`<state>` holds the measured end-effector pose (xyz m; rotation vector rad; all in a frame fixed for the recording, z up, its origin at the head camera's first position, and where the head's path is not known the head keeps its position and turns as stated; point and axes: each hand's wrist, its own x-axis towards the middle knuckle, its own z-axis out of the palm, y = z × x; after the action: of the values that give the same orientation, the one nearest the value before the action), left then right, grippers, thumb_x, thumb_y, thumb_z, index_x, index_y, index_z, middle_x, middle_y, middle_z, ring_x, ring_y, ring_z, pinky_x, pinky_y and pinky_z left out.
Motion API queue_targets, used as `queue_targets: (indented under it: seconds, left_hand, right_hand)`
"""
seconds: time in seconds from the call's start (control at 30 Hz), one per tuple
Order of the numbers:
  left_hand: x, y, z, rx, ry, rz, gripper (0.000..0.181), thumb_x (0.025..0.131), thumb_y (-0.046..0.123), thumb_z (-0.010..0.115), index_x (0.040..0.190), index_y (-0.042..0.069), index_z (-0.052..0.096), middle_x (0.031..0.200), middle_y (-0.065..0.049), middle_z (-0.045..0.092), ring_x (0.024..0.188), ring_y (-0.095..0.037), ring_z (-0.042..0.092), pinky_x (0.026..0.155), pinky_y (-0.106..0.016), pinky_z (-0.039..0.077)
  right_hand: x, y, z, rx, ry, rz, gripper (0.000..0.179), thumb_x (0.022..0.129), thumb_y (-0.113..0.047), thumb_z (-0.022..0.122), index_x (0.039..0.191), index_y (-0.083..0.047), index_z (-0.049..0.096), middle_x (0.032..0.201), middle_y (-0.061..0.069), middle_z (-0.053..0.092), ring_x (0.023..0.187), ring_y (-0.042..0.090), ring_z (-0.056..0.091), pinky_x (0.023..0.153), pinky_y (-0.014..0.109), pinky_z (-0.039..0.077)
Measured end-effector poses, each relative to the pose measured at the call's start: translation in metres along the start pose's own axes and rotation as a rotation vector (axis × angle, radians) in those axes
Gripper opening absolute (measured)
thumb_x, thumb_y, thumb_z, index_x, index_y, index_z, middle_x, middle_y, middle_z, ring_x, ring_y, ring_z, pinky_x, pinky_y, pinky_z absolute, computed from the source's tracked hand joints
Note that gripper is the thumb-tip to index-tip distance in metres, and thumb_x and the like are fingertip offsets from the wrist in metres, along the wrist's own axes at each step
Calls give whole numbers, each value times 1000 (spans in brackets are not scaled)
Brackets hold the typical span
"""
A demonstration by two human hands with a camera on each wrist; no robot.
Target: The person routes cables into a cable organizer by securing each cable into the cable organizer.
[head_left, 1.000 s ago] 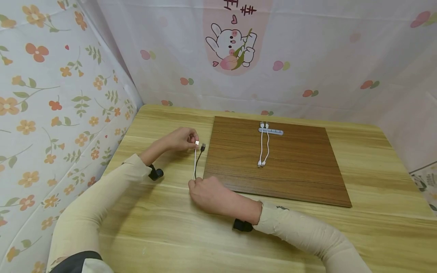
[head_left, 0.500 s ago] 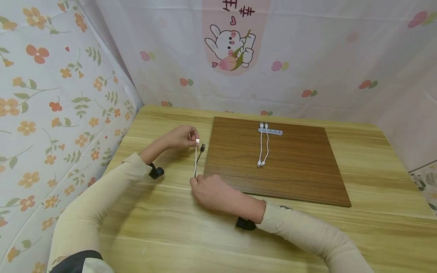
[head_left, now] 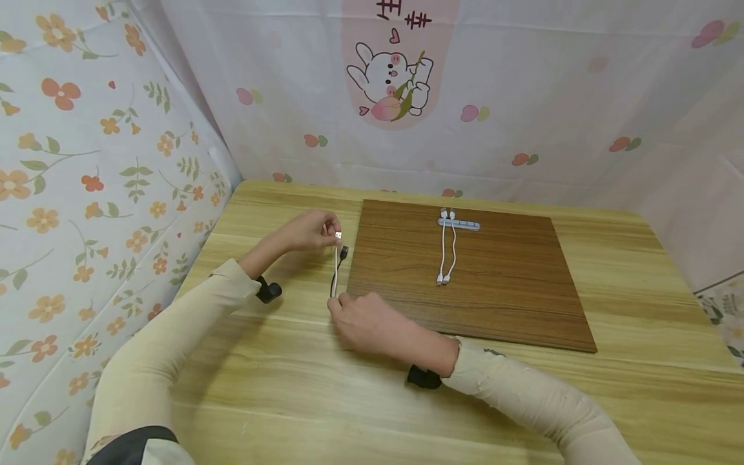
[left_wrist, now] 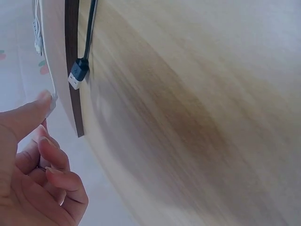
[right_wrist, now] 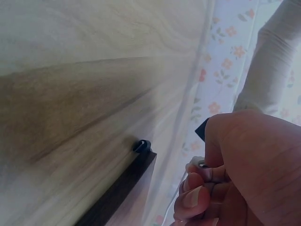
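Note:
A thin white USB cable [head_left: 336, 266] stretches between my two hands, left of the brown board. At its far end, my left hand [head_left: 314, 230] pinches the USB plug [head_left: 338, 236] between thumb and fingers. My right hand [head_left: 372, 325] pinches the near end, where a pale connector [right_wrist: 196, 161] shows at its fingertips in the right wrist view. Close beside the white cable lies a black USB cable [left_wrist: 81, 66] on the table; neither hand holds it. In the head view its lower part is hidden behind the white cable and right hand.
The brown board [head_left: 494, 284] lies on the wooden table [head_left: 279, 387]. Near its back edge sits a light blue cable clip strip [head_left: 465, 225]. Two white cables [head_left: 447, 252] run from the strip's left slots. Patterned cloth [head_left: 279, 84] hangs behind and at the left.
Both hands have moved slightly away from me and to the right, with the white cable held between them. The black cable and the board's contents stay put.

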<state>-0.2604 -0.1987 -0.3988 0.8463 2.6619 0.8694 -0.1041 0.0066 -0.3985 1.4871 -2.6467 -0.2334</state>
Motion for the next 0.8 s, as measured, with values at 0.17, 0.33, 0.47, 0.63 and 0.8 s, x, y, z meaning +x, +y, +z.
queue_targets:
  seconds: [0.17, 0.33, 0.47, 0.63, 0.8]
  left_hand:
    - [2, 1, 0, 13, 3, -7, 16, 94, 12, 75, 99, 2, 63, 85, -5, 57, 70, -19, 50, 67, -35, 42]
    - [4, 3, 0, 32, 2, -23, 17, 95, 13, 74, 101, 2, 63, 86, -5, 58, 69, -19, 50, 66, -35, 42]
    - [5, 6, 1, 45, 11, -25, 17, 95, 13, 74, 102, 2, 63, 87, -5, 58, 70, -19, 50, 67, -35, 42]
    - [6, 9, 1, 59, 16, -37, 17, 95, 14, 74, 101, 3, 63, 87, -5, 58, 71, -20, 50, 68, -35, 41]
    - [9, 12, 2, 59, 30, -32, 16, 95, 12, 74, 100, 2, 63, 87, -6, 58, 71, -20, 50, 67, -35, 41]
  right_hand:
    - [-1, 5, 1, 26, 10, -12, 14, 96, -21, 61, 95, -9, 54, 76, 1, 52, 49, 8, 43, 37, 28, 39]
    - [-3, 9, 1, 43, 10, -14, 21, 94, -26, 64, 97, -8, 54, 76, 1, 51, 50, 8, 42, 37, 28, 39]
    - [-4, 11, 2, 48, -6, -5, 27, 93, -29, 67, 101, -7, 53, 78, 1, 50, 50, 8, 42, 37, 28, 38]
    - [-6, 13, 2, 42, -23, -8, 29, 94, -31, 67, 102, -8, 52, 79, 1, 50, 51, 8, 42, 38, 27, 37]
    - [-7, 17, 2, 54, -18, -10, 30, 94, -32, 69, 99, -8, 50, 77, 0, 49, 50, 8, 41, 38, 26, 37]
